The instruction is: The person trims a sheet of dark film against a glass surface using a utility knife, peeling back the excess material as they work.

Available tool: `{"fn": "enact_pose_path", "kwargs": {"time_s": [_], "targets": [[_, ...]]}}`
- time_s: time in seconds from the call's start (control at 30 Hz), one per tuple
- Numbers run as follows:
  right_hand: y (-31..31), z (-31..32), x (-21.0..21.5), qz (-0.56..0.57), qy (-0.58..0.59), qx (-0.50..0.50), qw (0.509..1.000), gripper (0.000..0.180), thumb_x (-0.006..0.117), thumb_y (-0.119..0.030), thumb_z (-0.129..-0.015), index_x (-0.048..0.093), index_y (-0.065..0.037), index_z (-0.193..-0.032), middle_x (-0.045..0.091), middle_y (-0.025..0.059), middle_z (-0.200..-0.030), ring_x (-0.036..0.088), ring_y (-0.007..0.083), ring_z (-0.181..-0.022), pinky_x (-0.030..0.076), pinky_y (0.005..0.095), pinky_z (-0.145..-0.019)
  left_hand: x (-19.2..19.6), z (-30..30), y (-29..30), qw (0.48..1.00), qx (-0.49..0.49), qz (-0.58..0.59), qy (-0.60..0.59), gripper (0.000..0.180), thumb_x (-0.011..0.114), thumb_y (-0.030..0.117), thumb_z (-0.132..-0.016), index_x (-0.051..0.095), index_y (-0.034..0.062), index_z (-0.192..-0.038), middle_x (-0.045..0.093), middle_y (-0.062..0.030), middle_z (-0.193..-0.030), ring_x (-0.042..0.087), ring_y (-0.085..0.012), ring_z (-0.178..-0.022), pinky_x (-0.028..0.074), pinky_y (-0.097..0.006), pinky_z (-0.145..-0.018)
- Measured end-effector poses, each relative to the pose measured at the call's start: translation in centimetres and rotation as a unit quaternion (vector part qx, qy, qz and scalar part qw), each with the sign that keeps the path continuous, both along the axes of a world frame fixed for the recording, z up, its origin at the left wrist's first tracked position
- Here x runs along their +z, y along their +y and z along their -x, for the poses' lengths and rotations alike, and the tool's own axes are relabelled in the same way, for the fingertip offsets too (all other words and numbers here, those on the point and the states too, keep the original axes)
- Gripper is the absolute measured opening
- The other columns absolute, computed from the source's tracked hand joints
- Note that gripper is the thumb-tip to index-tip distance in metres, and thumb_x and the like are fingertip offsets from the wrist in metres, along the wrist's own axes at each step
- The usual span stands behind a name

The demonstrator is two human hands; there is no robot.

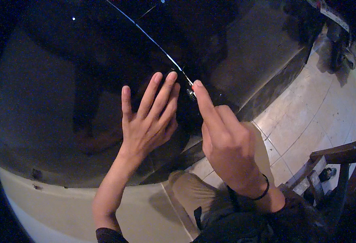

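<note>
My left hand (pixel 150 109) lies on a dark, glossy surface (pixel 52 89), fingers stretched and spread, holding nothing. To its right, my right hand (pixel 226 141) is closed, with its index finger extended along a slim tool (pixel 193 87) that has a white and red part. Most of that tool is hidden under the fingers, so its exact kind does not show. Beside the fingertip is a small black ridged piece (pixel 191 94). A thin bluish-white line (pixel 149 37) runs from the upper left down toward the tool; whether it is an edge, a strip or a reflection is unclear.
Pale floor tiles (pixel 299 109) show at the right. A dark wooden frame (pixel 336 150) stands at the lower right, and dark objects (pixel 336 44) sit at the upper right. My bent knee (pixel 192 188) is close below my hands, next to a pale ledge (pixel 141 206).
</note>
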State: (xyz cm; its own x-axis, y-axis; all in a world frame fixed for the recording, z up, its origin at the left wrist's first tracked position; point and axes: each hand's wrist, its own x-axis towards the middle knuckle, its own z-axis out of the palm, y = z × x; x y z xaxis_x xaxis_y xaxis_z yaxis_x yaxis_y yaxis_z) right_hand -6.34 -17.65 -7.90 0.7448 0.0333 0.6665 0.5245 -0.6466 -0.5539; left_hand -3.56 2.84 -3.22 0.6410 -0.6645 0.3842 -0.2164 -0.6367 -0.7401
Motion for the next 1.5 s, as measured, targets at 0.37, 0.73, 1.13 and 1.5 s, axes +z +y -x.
{"fn": "enact_pose_path", "kwargs": {"time_s": [0.37, 0.73, 1.13, 1.5], "targets": [[0.0, -0.9, -3.7, -0.005, 0.102, 0.013, 0.995, 0.071, 0.070, 0.004, -0.089, 0.058, -0.018, -0.155, 0.060, 0.0089, -0.088, 0.065, 0.0285, -0.069, 0.053, 0.0425, -0.060, 0.6, -0.3, -0.2, 1.000, 0.003, -0.001, 0.009, 0.063, 0.069, 0.036, -0.086, 0.063, 0.0162, -0.145, 0.044, -0.0021, -0.169, 0.037, -0.0260, -0.159, 0.002, -0.070, -0.128], [-2.9, 1.6, -3.9, -0.017, 0.143, 0.025, 0.989, 0.062, 0.062, 0.004, -0.092, 0.062, -0.015, -0.151, 0.064, 0.0104, -0.082, 0.069, 0.0294, -0.075, 0.056, 0.0407, -0.070, -0.5, -0.2, -0.6, 1.000, -0.007, 0.000, 0.004, 0.070, 0.070, 0.032, -0.084, 0.057, 0.0400, -0.152, 0.042, -0.0051, -0.170, 0.035, -0.0319, -0.159, -0.003, -0.072, -0.127], [-2.2, -0.3, -4.6, -0.167, 0.039, 0.083, 0.982, 0.049, 0.064, 0.010, -0.095, 0.068, -0.004, -0.141, 0.077, 0.0211, -0.114, 0.078, 0.0273, -0.091, 0.059, 0.0336, -0.079, -5.1, -0.2, -0.6, 1.000, 0.001, 0.014, -0.025, 0.051, 0.064, 0.024, -0.087, 0.070, 0.0242, -0.138, 0.046, 0.0054, -0.167, 0.041, -0.0193, -0.156, 0.002, -0.079, -0.124], [-1.0, -0.4, -3.5, -0.127, 0.021, 0.057, 0.990, 0.048, 0.064, 0.011, -0.093, 0.070, -0.003, -0.138, 0.078, 0.0184, -0.111, 0.077, 0.0266, -0.086, 0.059, 0.0346, -0.077, -6.1, -0.4, -0.1, 0.999, -0.002, 0.033, -0.034, 0.049, 0.063, 0.031, -0.088, 0.069, 0.0279, -0.137, 0.047, 0.0073, -0.167, 0.040, -0.0188, -0.156, 0.000, -0.080, -0.123]]}}
